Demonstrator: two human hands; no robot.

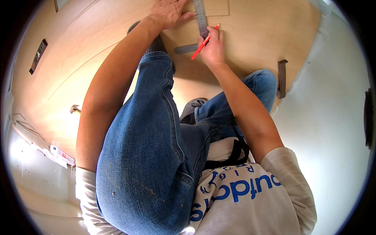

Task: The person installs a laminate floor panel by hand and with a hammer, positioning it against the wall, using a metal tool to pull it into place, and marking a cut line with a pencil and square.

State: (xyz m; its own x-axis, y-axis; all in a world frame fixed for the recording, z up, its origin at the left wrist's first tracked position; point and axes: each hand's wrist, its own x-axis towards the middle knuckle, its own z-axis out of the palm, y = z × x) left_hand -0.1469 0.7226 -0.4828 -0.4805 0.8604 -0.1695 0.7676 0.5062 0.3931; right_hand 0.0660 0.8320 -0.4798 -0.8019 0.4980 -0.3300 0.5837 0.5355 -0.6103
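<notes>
My right hand (213, 51) is closed on a red pencil (199, 50), its pointed end up and to the right. The fingers of that hand also touch the lower part of a metal square (200, 17), whose other arm lies to the left of the hand. My left hand (166, 15) rests on the wood-faced panel (266, 37), left of the square, fingers stretched out and apart, nothing held in it. Beside the square's upper end is a thin rectangular wooden piece (216, 8). The left fingertips are partly cut off by the upper edge.
A hammer head (74, 109) shows beyond my left forearm. Farther left lies a dark flat metal piece (38, 56). Right of my knee is a dark bar with a bent end (282, 78). A plastic packet (62, 155) is at lower left. A pale wall (333, 86) stands at right.
</notes>
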